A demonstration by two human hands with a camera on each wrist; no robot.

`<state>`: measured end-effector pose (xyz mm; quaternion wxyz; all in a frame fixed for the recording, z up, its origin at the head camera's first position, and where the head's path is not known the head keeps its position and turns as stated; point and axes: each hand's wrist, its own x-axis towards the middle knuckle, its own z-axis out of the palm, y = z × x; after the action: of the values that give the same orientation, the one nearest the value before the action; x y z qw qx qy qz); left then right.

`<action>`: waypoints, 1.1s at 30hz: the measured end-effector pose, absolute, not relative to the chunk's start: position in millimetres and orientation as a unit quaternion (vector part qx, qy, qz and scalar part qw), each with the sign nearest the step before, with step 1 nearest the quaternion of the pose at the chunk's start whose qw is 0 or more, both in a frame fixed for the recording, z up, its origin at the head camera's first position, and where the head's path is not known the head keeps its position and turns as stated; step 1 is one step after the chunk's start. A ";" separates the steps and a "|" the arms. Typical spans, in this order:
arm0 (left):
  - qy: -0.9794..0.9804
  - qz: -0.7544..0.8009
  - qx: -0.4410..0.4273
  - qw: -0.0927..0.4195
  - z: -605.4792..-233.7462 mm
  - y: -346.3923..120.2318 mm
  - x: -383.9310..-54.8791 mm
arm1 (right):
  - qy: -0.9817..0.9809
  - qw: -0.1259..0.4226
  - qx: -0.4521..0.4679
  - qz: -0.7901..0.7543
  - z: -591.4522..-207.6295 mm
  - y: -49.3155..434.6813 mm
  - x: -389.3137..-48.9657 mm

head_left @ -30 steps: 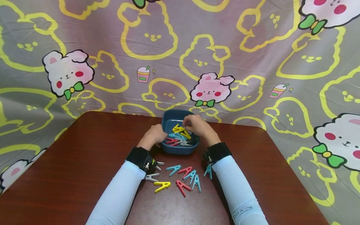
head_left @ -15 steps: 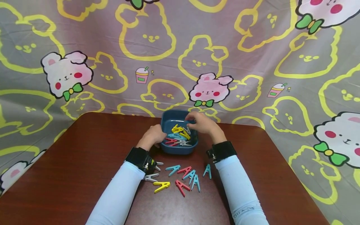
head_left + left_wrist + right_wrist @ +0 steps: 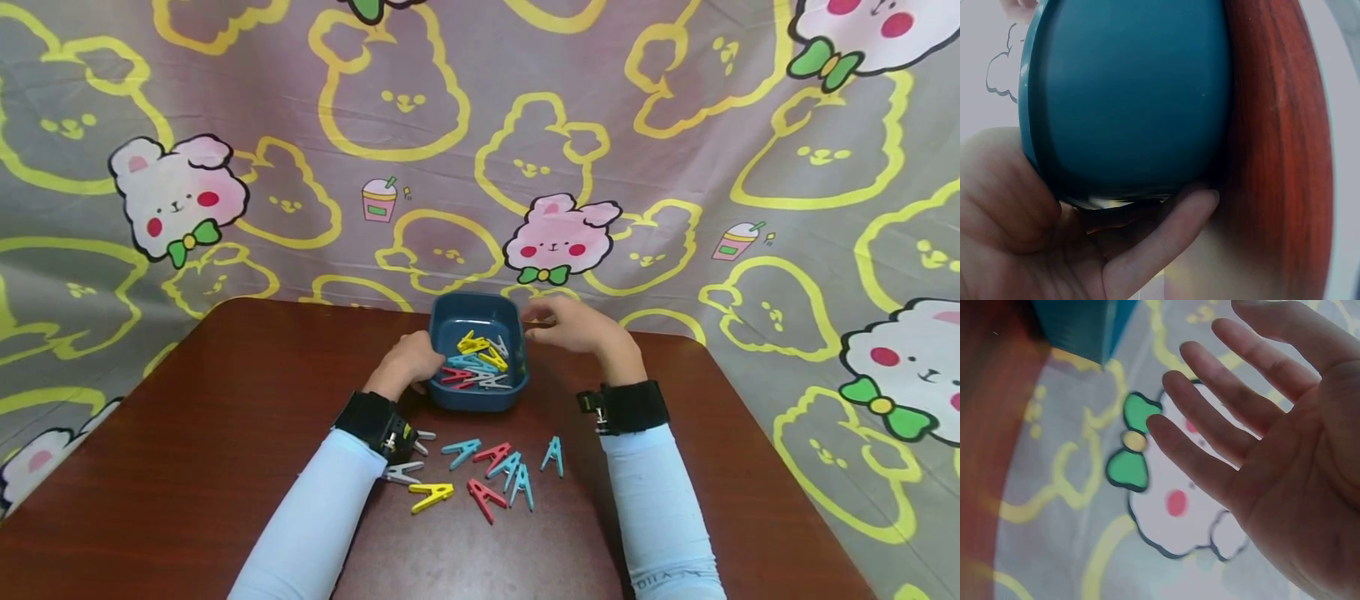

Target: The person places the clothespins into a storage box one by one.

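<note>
A dark blue plastic box (image 3: 477, 402) stands on the table with several clothespins in it: yellow (image 3: 492, 359), light blue, red and grey. My left hand (image 3: 407, 365) grips its left side. The left wrist view shows that hand (image 3: 1054, 250) up close against the blue wall (image 3: 1135, 94), with a finger low along it near the tabletop. To the right of the box, my right hand (image 3: 576, 325) is empty and its fingertips are level with the rim. In the right wrist view its fingers (image 3: 1204, 431) are spread and straight, apart from the box corner (image 3: 1079, 331).
In front of the box lie several loose clothespins, including a yellow one (image 3: 431, 497), a red one (image 3: 487, 500), a blue one (image 3: 552, 456) and a grey one (image 3: 403, 472). A patterned cloth (image 3: 435, 192) hangs right behind the table (image 3: 225, 400).
My right hand has let go of a grey clothespin inside the box and moved out to the right, past the rim. The left hand keeps its place on the box.
</note>
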<state>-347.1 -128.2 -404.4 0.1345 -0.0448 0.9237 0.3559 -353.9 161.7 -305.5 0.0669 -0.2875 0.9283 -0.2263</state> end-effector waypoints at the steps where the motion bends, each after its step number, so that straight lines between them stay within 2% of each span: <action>1: 0.924 0.355 -0.039 0.133 -412.6 -131.0 -354.1 | 0.929 0.064 -0.285 -0.228 -302.0 163.7 -350.6; 3: 0.926 0.352 -0.037 0.131 -421.0 -132.4 -360.1 | 0.928 0.059 -0.285 -0.233 -294.7 167.6 -343.4; 6: 0.927 0.352 -0.040 0.127 -414.6 -132.3 -351.9 | 0.924 0.048 -0.293 -0.240 -285.2 171.0 -331.7; 9: 0.923 0.359 -0.051 0.126 -400.6 -127.2 -330.8 | 0.918 0.032 -0.335 -0.211 -282.9 174.7 -317.1; 12: 0.921 0.366 -0.047 0.123 -398.7 -124.1 -323.0 | 0.910 0.030 -0.380 -0.163 -291.4 183.4 -300.2; 22: 0.927 0.356 -0.043 0.112 -388.1 -123.7 -326.3 | 0.884 0.126 -0.443 -0.076 -348.9 215.8 -260.9; 29: 0.925 0.359 -0.040 0.116 -390.0 -123.2 -325.7 | 0.869 0.190 -0.450 -0.079 -367.7 209.4 -255.5; 33: 0.927 0.355 -0.042 0.113 -389.4 -123.5 -324.0 | 0.863 0.198 -0.458 -0.079 -372.1 204.6 -255.9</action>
<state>-324.0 -123.5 -389.4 0.1126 -0.0419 0.9270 0.3553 -255.9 204.6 -372.1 0.1977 -0.4579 0.8631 -0.0792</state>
